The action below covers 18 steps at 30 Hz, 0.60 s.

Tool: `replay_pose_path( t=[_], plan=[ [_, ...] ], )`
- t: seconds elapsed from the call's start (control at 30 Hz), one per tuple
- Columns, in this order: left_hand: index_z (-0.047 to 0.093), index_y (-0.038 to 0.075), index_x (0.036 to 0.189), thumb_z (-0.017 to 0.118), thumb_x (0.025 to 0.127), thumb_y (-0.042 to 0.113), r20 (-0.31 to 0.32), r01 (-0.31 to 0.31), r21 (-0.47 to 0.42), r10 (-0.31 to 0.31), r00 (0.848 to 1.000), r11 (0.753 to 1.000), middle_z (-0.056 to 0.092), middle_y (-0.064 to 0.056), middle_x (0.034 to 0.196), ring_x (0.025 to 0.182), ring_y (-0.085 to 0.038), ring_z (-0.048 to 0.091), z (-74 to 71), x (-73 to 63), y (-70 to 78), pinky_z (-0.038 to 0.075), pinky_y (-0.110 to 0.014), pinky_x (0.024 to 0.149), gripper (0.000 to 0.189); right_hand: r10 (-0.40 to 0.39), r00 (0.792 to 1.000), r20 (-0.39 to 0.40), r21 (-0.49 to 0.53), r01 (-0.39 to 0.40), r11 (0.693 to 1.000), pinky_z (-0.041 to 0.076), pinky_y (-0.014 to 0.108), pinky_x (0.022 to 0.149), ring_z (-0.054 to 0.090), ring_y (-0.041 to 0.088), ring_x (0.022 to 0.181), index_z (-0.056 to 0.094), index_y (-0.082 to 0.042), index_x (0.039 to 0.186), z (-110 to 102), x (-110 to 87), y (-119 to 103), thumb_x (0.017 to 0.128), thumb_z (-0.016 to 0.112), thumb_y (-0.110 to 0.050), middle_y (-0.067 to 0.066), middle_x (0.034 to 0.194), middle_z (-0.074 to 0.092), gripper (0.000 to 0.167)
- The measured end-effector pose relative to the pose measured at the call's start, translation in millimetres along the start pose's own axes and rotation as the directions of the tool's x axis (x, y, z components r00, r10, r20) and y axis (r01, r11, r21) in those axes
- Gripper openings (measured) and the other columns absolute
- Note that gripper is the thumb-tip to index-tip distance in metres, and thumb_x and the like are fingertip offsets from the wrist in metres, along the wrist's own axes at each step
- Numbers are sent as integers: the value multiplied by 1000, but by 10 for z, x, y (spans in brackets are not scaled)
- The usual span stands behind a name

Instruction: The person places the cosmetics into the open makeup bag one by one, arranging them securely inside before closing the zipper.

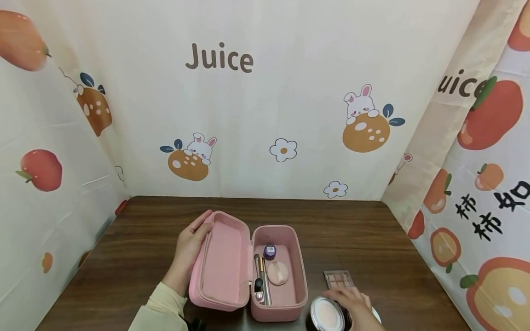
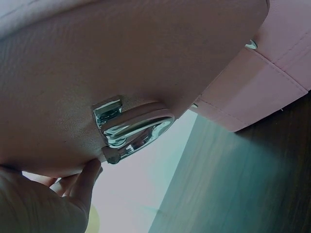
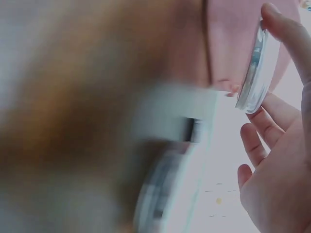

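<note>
A pink makeup case stands with its lid (image 1: 225, 262) folded out to the left. My left hand (image 1: 188, 253) grips the lid's outer edge, thumb on the inner side; the left wrist view shows the lid's outside with a silver-trimmed handle (image 2: 138, 128). In the case's box (image 1: 300, 276) lie a powder puff (image 1: 278, 273), a small purple-lidded jar (image 1: 269, 251) and several slim makeup tubes or brushes (image 1: 265, 282). To the right of the box, my right hand (image 1: 354, 303) pinches a round, clear-rimmed compact (image 3: 257, 68) between thumb and fingers.
A flat palette with pinkish pans (image 1: 338, 276) lies just beyond the right hand. Another round, clear-edged item (image 3: 160, 194) is partly seen, blurred, below the hand. A printed cloth (image 1: 265, 105) walls the brown wooden table (image 1: 165, 216) at the back and sides.
</note>
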<state>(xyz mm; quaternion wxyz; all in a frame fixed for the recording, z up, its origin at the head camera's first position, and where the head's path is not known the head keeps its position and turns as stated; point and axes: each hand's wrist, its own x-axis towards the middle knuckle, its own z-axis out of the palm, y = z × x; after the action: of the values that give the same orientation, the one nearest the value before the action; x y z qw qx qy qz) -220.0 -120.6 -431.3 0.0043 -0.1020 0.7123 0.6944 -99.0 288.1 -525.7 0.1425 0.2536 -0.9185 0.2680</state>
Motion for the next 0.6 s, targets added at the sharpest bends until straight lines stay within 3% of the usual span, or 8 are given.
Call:
replay_pose_path(
  t=[0.07, 0.23, 0.4, 0.6],
  plan=[
    [54, 16, 142, 61, 97, 27, 0, -3, 4, 3, 1000, 1000, 52, -5, 146, 101, 11, 52, -9, -3, 0, 43, -9, 83, 48, -7, 1000, -6, 30, 7, 1000, 26, 39, 79, 44, 3, 104, 65, -28, 122, -103, 125, -84, 57, 89, -58, -6, 118, 63, 76],
    [55, 15, 141, 63, 95, 27, -14, -5, 15, 5, 1000, 1000, 54, -5, 145, 105, 7, 52, -12, -6, -5, 43, -9, 83, 48, -50, 999, 22, 54, 49, 997, 17, 28, 82, 45, 2, 102, 63, -33, 123, -331, 425, -257, 51, 95, -44, -13, 119, 60, 80],
    [56, 16, 141, 63, 95, 26, -12, -3, 12, 3, 1000, 1000, 54, -4, 144, 109, 2, 52, 4, -4, -6, 43, -9, 84, 47, -76, 995, 64, 27, 75, 997, 16, 28, 83, 44, 1, 100, 64, -34, 120, -525, 649, -312, 49, 94, -48, -16, 118, 60, 78],
    [55, 15, 142, 62, 96, 26, -3, -21, 17, 21, 1000, 1000, 53, -5, 145, 116, -4, 50, 11, -16, 11, 43, -8, 84, 48, -88, 991, 97, 134, 74, 988, 16, 29, 84, 45, 4, 105, 63, -32, 123, -510, 911, -377, 56, 91, -51, -15, 122, 60, 75]
  ],
)
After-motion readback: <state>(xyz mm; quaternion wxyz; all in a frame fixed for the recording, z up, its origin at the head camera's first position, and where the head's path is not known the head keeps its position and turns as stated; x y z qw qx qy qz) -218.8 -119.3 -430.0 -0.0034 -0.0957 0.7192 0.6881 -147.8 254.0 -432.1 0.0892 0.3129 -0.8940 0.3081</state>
